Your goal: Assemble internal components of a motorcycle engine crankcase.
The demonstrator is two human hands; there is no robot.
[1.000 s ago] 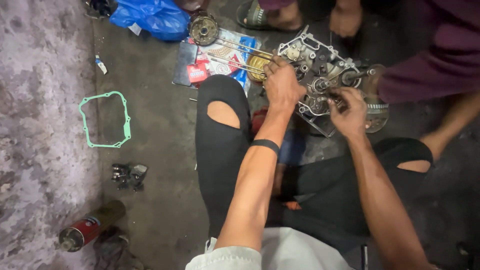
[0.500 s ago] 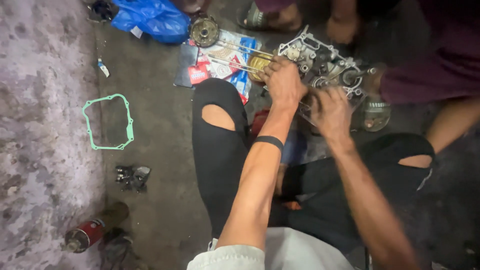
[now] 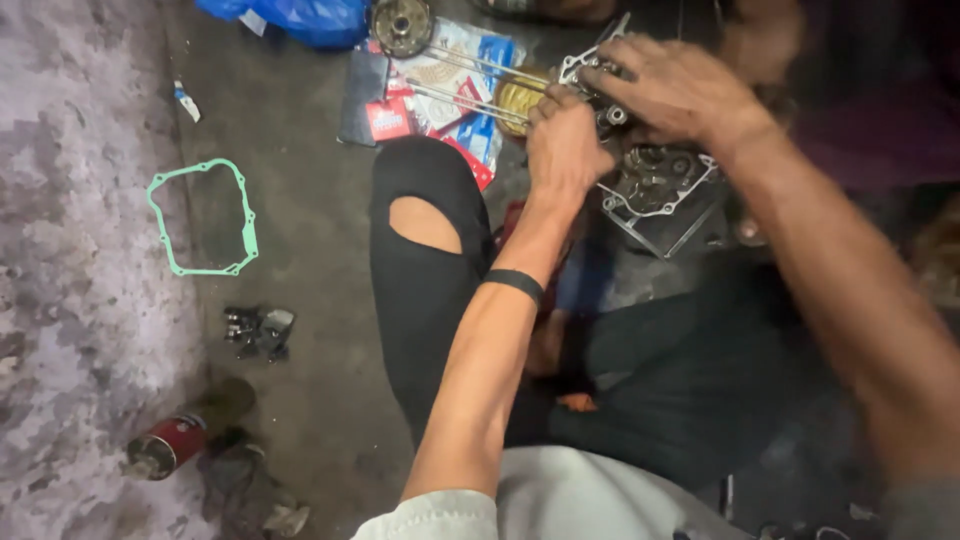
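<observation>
The grey metal engine casing [image 3: 655, 185] lies on the floor [image 3: 300, 300] beyond the knees. The left hand [image 3: 562, 150] clenches its rim; the right hand [image 3: 672, 88] presses on top (grip unclear). Probably heavy, rigid, greasy: best held by the edges.

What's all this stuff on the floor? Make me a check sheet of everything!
Surface: dark, grimy floor, paler patch at left.
Job's things: metal engine case with gears, on the floor.
Clutter: green gasket; red spray can lying down; blue bag; printed packets; small metal parts.
Grippers: left hand grips the case edge; right hand rests on top.
Cables: nothing seen.
Surroundings: another person's foot, blurred.
</observation>
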